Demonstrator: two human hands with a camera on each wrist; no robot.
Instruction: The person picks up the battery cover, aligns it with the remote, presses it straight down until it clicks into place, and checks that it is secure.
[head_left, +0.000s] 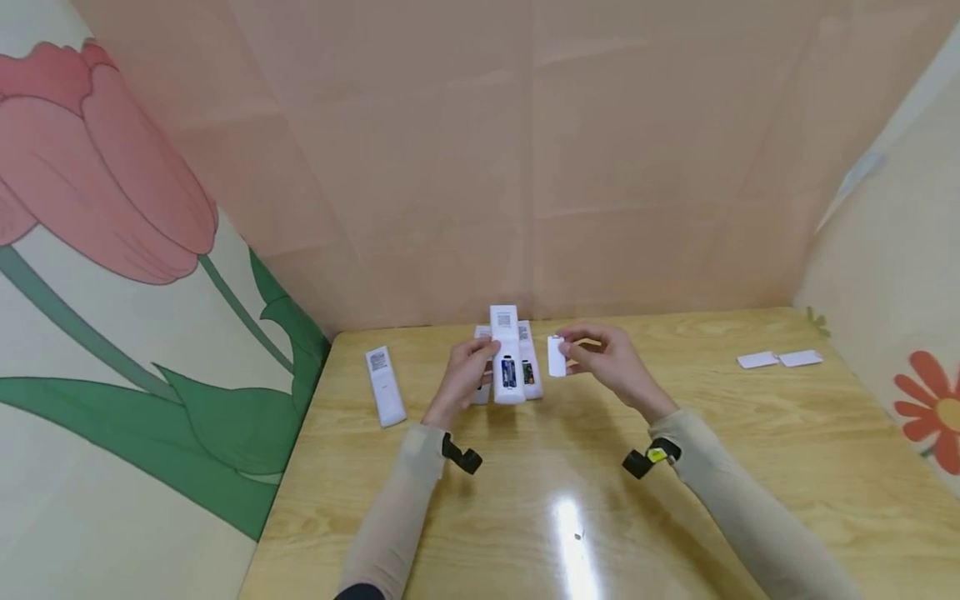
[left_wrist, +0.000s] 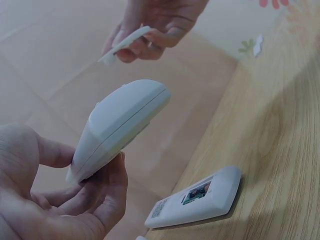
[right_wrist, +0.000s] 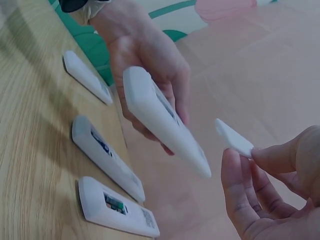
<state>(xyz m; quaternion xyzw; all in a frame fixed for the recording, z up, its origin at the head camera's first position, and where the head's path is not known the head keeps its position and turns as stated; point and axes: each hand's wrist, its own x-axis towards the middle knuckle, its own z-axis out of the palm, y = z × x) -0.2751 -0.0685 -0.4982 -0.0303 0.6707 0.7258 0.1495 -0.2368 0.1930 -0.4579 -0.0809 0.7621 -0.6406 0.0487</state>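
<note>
My left hand (head_left: 467,373) grips a white remote control (head_left: 506,321) above the table, its back turned up and its battery compartment uncovered. Dark blue batteries (head_left: 509,372) lie in that compartment. To the right, my right hand (head_left: 607,360) pinches a small white battery cover (head_left: 556,357) between thumb and fingers, a short gap away from the remote. Two more white remotes lie on the table behind the held one; in the right wrist view, the nearer remote (right_wrist: 117,207) and the middle remote (right_wrist: 107,157) both show uncovered compartments with batteries inside.
Off to the left on the wooden table (head_left: 465,517) lies another white remote (head_left: 386,387), back up with its cover on. Two white battery covers, a left one (head_left: 757,360) and a right one (head_left: 800,358), lie at the far right. Behind the table rises a pinkish-brown backdrop (head_left: 525,167).
</note>
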